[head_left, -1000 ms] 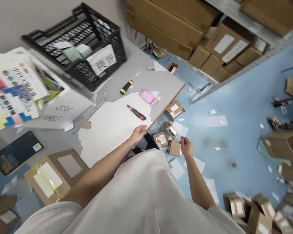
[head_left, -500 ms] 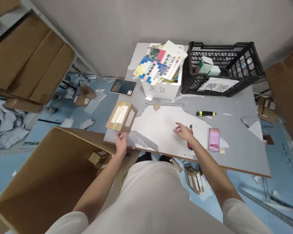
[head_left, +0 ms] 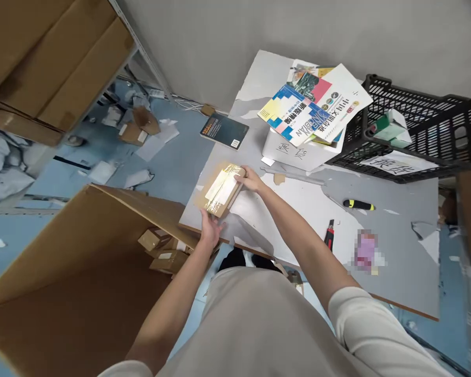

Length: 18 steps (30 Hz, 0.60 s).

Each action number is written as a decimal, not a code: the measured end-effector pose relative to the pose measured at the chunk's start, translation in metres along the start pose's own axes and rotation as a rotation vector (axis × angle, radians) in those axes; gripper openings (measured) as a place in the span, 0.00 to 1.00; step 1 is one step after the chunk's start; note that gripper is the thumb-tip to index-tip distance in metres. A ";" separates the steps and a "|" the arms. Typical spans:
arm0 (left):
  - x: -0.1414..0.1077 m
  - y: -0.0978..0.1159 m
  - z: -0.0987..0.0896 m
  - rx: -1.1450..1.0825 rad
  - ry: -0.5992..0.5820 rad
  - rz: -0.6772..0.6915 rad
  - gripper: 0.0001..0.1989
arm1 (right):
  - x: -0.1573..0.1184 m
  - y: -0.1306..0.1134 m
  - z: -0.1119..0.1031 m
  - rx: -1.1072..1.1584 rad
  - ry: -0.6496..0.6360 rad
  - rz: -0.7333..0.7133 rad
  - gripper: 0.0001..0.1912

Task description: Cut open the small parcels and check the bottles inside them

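Note:
A small brown cardboard box (head_left: 221, 189), taped and with a white label, is at the left front of the table. My right hand (head_left: 250, 179) grips its far right corner, thumb on top. My left hand (head_left: 211, 229) holds the near edge, fingers partly under the box. Right of my forearm lies a red and black utility knife (head_left: 329, 234). Farther back is a black and yellow cutter (head_left: 358, 204). A dark book (head_left: 224, 131) rests at the table's left edge, beyond the box.
A large open carton (head_left: 63, 272) with several small boxes (head_left: 168, 261) stands at the left. On the table (head_left: 400, 272), a white box (head_left: 298, 152) heaped with books (head_left: 317, 104) stands beside a black plastic crate (head_left: 416, 141). Paper scraps litter the blue floor (head_left: 172, 178).
My right hand has moved left from the middle of the table onto the small box. Both hands now hold it, and the view has turned left.

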<state>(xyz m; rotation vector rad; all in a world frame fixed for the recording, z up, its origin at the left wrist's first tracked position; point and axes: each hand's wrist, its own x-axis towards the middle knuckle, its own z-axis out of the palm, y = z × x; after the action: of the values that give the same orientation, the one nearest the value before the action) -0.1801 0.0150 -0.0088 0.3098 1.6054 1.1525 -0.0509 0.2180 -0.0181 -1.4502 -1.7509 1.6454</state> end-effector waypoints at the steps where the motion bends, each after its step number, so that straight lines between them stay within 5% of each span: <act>1: -0.001 -0.001 -0.002 0.033 -0.008 0.009 0.39 | -0.011 0.005 -0.003 0.037 0.007 0.008 0.44; 5: -0.010 0.000 -0.004 0.083 -0.091 0.032 0.39 | -0.083 0.024 -0.034 0.230 0.047 -0.002 0.38; 8: -0.014 0.006 0.012 0.130 -0.244 0.051 0.39 | -0.157 0.043 -0.060 0.310 0.195 0.004 0.34; 13: -0.018 0.011 0.066 0.298 -0.595 -0.013 0.39 | -0.271 0.089 -0.082 0.423 0.501 0.092 0.34; 18: -0.028 -0.008 0.123 0.486 -0.781 -0.066 0.40 | -0.339 0.140 -0.079 0.554 0.652 0.178 0.34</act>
<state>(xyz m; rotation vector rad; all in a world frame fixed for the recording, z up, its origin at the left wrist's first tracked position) -0.0609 0.0547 0.0089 0.8936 1.1460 0.4630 0.2170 -0.0431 0.0104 -1.6261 -0.7616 1.3519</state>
